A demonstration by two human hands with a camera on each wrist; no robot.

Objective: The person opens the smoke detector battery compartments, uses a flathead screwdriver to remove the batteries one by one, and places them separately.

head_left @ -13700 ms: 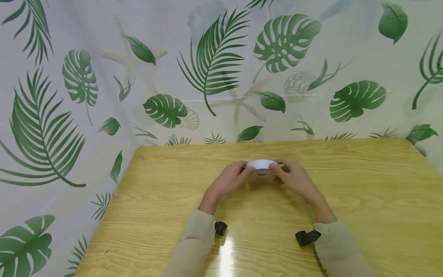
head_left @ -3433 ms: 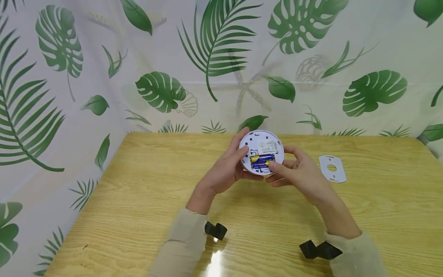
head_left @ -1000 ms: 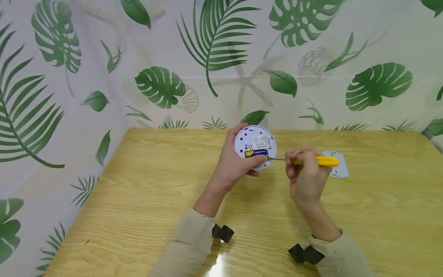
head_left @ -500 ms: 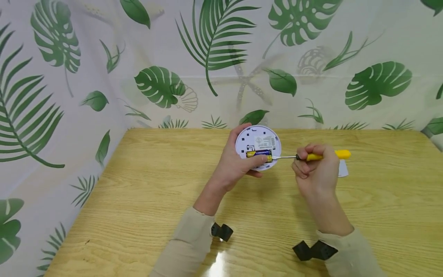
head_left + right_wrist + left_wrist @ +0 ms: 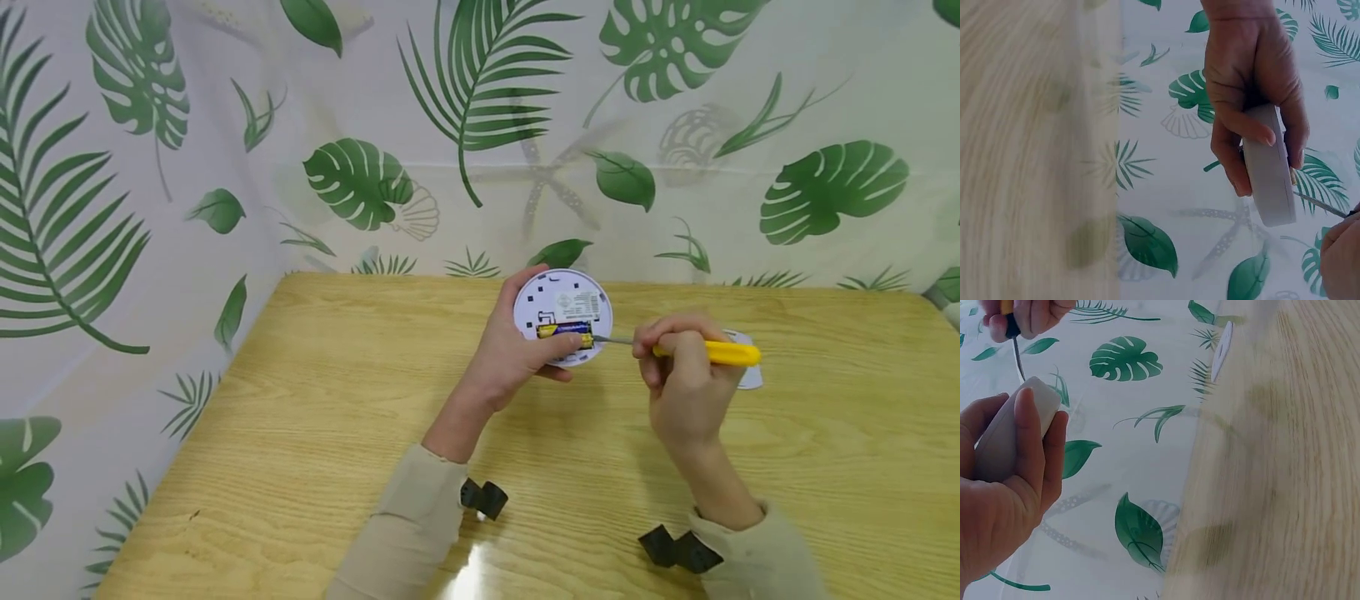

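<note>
In the head view my left hand [image 5: 501, 360] grips a round white smoke detector [image 5: 557, 287] by its left side, back face up toward me. Two blue-and-yellow batteries [image 5: 561, 330] sit in its open compartment, my left thumb lying across the lower one. My right hand [image 5: 688, 396] holds a yellow-handled screwdriver [image 5: 733, 353], its metal tip at the right end of the batteries. In the left wrist view the detector [image 5: 1007, 440] stands edge-on between thumb and fingers, with the screwdriver shaft [image 5: 1018, 359] meeting its top. The right wrist view shows the detector's pale side [image 5: 1267, 175].
A white mounting plate [image 5: 750, 379] lies on the wooden table [image 5: 375, 375] behind the right hand, partly hidden. Leaf-patterned cloth [image 5: 480, 225] hangs at the back and left of the table. A black camera mount sits on each sleeve cuff.
The plate has come off the detector onto the table, exposing the batteries. My right hand has since picked up the screwdriver; over the last half second its handle has tipped lower.
</note>
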